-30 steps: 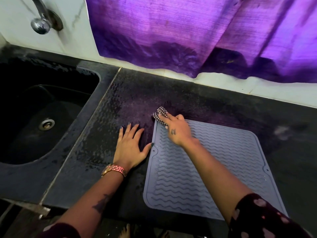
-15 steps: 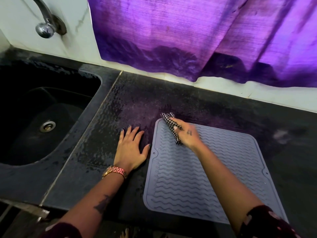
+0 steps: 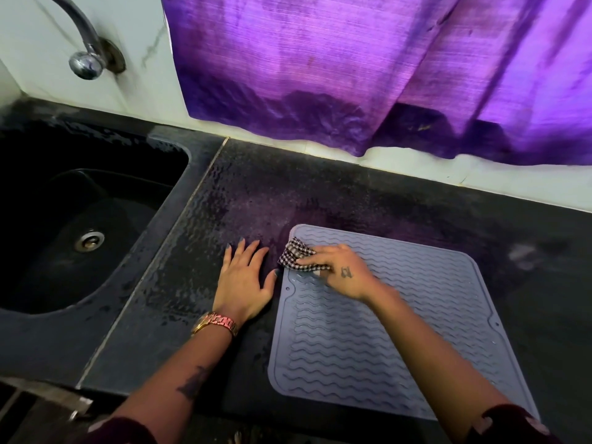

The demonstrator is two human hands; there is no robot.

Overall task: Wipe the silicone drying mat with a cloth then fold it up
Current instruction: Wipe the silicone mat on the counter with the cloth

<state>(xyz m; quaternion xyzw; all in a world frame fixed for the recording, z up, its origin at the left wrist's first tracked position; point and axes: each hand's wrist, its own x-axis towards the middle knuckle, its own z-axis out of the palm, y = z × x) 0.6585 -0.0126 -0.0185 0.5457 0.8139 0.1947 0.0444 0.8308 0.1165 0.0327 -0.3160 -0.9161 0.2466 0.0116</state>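
A grey-blue silicone drying mat [image 3: 400,331] with wavy ridges lies flat on the black counter [image 3: 288,193]. My right hand [image 3: 339,274] holds a small black-and-white checked cloth [image 3: 298,256] and presses it on the mat's far left corner area. Just left of the mat, my left hand [image 3: 245,280] rests flat on the counter, fingers spread, its thumb near the mat's left edge. A pink-gold watch sits on that wrist.
A black sink [image 3: 73,225] with a metal drain [image 3: 89,240] is set in the counter at left, under a wall tap [image 3: 86,56]. A purple curtain [image 3: 368,68] hangs over the back wall. The counter's front edge runs near my arms.
My right hand has drawn the cloth from the mat's far left corner back toward me and leftward along its left side. The left hand has stayed flat in place.
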